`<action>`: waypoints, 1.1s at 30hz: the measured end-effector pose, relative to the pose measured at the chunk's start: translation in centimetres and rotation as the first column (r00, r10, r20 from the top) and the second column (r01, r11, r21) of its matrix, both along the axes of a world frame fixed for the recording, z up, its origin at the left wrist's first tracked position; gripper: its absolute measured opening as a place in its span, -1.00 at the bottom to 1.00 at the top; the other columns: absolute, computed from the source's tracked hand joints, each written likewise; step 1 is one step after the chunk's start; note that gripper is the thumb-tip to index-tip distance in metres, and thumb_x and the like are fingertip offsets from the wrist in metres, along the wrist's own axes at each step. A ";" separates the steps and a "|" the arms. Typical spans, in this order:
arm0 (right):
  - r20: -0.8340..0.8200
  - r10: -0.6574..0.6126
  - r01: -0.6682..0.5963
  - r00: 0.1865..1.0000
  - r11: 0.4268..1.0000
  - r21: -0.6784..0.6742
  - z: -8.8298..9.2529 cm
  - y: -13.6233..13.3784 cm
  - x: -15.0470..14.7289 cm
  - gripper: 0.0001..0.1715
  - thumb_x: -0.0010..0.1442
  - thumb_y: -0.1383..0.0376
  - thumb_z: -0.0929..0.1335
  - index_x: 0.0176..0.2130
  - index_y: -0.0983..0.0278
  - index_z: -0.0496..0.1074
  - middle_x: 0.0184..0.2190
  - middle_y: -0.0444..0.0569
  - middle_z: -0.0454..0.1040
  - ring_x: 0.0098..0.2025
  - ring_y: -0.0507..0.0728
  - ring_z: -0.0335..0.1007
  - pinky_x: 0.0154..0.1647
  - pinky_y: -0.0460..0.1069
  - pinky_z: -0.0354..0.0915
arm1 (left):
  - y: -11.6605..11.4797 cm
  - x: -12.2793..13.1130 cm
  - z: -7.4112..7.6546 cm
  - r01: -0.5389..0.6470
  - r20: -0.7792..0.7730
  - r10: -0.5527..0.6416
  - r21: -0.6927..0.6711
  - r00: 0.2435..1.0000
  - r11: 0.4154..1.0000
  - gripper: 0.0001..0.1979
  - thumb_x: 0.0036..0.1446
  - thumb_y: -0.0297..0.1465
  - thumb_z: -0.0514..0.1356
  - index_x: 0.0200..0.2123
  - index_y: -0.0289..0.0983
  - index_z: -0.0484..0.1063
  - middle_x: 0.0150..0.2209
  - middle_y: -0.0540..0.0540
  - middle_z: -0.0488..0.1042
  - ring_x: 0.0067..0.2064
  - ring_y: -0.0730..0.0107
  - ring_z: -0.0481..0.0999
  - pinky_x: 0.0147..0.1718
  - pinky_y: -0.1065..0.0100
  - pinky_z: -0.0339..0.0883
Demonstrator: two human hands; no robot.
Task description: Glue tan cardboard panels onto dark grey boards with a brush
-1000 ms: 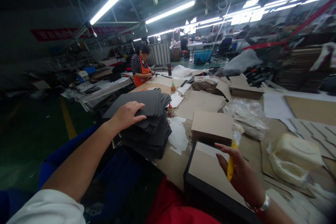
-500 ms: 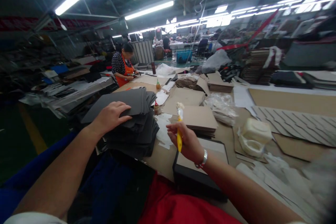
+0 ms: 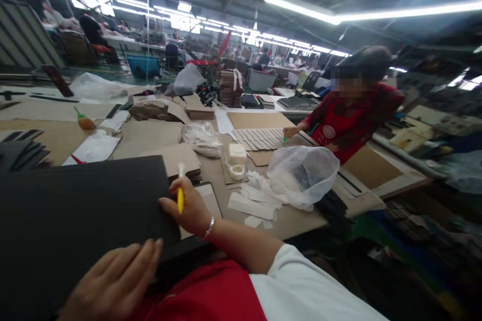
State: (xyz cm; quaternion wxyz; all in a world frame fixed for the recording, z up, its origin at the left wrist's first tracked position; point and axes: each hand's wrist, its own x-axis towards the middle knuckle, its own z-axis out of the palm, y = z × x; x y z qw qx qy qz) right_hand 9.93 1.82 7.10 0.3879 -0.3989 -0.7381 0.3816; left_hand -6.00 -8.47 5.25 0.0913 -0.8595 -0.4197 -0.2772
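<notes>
A large matte black sheet (image 3: 75, 200) fills the lower left of the view, close to me. My left hand (image 3: 113, 281) lies across it with the fingers spread, holding it. My right hand (image 3: 190, 205) grips a yellow-handled brush (image 3: 181, 195) with a white tip, and its fingers touch the sheet's right edge. Below that hand is a black-framed box lid (image 3: 205, 200) with a beige inside, mostly hidden by the sheet. A pile of black pieces (image 3: 22, 150) lies at the far left.
A person in a red top (image 3: 357, 110) stands across the table, one hand on a patterned cardboard sheet (image 3: 259, 138). On the table are a white plastic bag (image 3: 303, 175), a white plastic container (image 3: 236, 160), white strips (image 3: 250, 205) and a cardboard stack (image 3: 181, 160).
The view has swung right. The black sheet has come off the pile and now lies close in front of me under my left hand. My right hand has moved left with the brush.
</notes>
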 end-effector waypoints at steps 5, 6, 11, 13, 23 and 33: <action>0.360 -0.188 0.193 0.914 0.981 0.024 -7.9 0.3 8.3 -0.82 0.17 0.26 0.25 -0.19 0.25 0.23 -0.45 -0.12 0.35 -0.48 0.03 0.27 -0.46 -0.09 0.13 | -0.1 2.4 -6.8 -0.151 -0.117 0.140 -0.099 0.983 0.984 -0.46 0.06 -0.36 0.12 0.15 0.01 0.26 0.07 -0.05 0.42 0.04 0.12 0.43 0.05 0.07 0.27; 0.450 -0.181 0.195 0.874 0.981 0.017 -9.2 0.4 9.4 -0.85 0.19 0.29 0.23 -0.19 0.26 0.23 -0.47 -0.11 0.36 -0.48 0.03 0.28 -0.47 -0.09 0.11 | 0.1 2.3 -8.1 -0.230 -0.137 0.209 -0.165 0.968 0.959 -0.49 0.05 -0.31 0.16 0.12 -0.05 0.31 0.12 -0.11 0.37 0.11 0.06 0.36 0.10 0.00 0.20; 0.627 -0.185 0.155 0.757 0.983 0.102 -11.7 1.7 10.9 -0.85 0.22 0.26 0.23 -0.19 0.27 0.24 -0.45 -0.06 0.43 -0.47 0.06 0.36 -0.49 -0.10 0.08 | 0.4 -0.1 -11.3 -0.430 -0.134 0.416 -0.432 0.900 0.793 -0.30 -0.09 -0.21 0.30 0.14 -0.25 0.26 0.25 -0.29 0.13 0.26 -0.07 0.09 0.15 -0.02 0.13; 0.639 -0.177 0.139 0.749 0.984 0.110 -11.4 2.3 10.9 -0.84 0.22 0.26 0.24 -0.18 0.26 0.23 -0.46 -0.06 0.43 -0.47 0.06 0.37 -0.48 -0.10 0.08 | 0.5 -0.6 -11.2 -0.407 -0.106 0.412 -0.496 0.905 0.767 -0.29 -0.10 -0.23 0.31 0.15 -0.27 0.24 0.26 -0.29 0.09 0.27 -0.03 0.08 0.16 0.04 0.13; 0.697 -0.117 0.062 0.707 0.993 0.104 -11.4 4.0 11.3 -0.79 0.20 0.23 0.26 -0.17 0.29 0.27 -0.48 -0.05 0.46 -0.50 0.08 0.39 -0.52 -0.09 0.09 | 0.3 1.3 -9.1 -0.464 -0.236 0.400 -0.489 0.886 0.739 -0.45 -0.03 -0.32 0.29 0.08 -0.27 0.33 0.19 -0.27 0.25 0.18 -0.04 0.24 0.09 0.08 0.26; 0.369 -0.379 0.244 0.848 0.899 0.363 -4.2 9.4 10.8 -0.44 0.25 -0.01 0.14 0.01 0.29 0.35 -0.33 0.05 0.52 -0.50 0.06 0.38 -0.53 -0.08 0.17 | 5.5 0.9 -5.5 -0.474 -0.131 0.456 -0.215 0.880 0.854 -0.38 0.09 -0.06 0.13 0.12 -0.33 0.28 0.20 -0.29 0.22 0.24 -0.01 0.14 0.15 0.02 0.10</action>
